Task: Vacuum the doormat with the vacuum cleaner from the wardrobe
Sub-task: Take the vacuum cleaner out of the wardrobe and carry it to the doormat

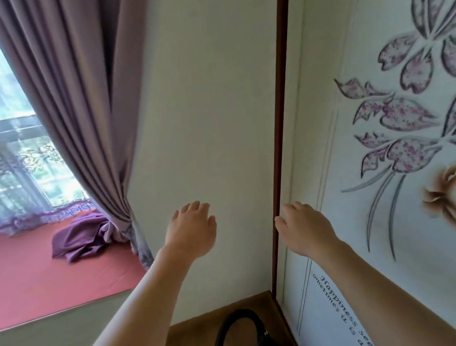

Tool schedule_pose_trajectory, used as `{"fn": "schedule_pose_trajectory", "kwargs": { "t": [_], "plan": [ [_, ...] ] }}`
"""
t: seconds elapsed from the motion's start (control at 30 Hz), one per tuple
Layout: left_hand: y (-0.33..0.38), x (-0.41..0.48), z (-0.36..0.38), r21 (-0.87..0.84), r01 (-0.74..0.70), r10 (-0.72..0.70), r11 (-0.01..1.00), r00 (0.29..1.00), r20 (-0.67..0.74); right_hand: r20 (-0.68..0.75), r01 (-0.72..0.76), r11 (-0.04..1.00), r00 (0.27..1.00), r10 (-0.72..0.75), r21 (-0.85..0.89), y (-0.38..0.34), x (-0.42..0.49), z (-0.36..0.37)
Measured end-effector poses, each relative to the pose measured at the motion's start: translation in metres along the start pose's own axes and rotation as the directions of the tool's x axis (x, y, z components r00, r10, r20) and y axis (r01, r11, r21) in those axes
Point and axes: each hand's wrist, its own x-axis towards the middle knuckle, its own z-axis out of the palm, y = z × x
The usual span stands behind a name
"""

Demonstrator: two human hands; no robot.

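Presently my left hand (192, 231) and right hand (302, 228), fingers loose, touch the wardrobe (316, 134); vacuum cleaner (241, 339) sits below, between them.

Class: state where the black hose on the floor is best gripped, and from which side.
Probably the black hose at the top of its arch, reached from above: it loops up clear of the floor, leaving a gap beneath to wrap round.

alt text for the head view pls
The left hand rests on a plain cream panel, the right hand on a flower-printed door beside its brown edge strip. A black vacuum hose loops on the wooden floor below.
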Motion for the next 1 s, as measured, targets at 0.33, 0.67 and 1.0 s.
{"fn": "schedule_pose_trajectory", "kwargs": {
  "t": [0.33, 0.67, 1.0],
  "plan": [
    [0.034, -0.050, 0.013, 0.020, 0.154, -0.155, 0.988, 0.988, 0.007, 0.089, 0.117, 0.991, 0.988, -0.123, 0.065, 0.031, -0.003, 0.013],
    [-0.034, -0.026, 0.060, 0.004, 0.231, -0.230, 0.973, 0.969, 0.087, 0.193, 0.158, 0.987, 0.968, -0.159, 0.024, 0.000, 0.041, 0.079],
    [-0.091, 0.030, 0.143, -0.035, 0.205, -0.193, 0.978, 0.958, 0.212, 0.300, 0.057, 0.998, 0.952, -0.052, -0.006, -0.007, 0.097, 0.171]
  ]
}}
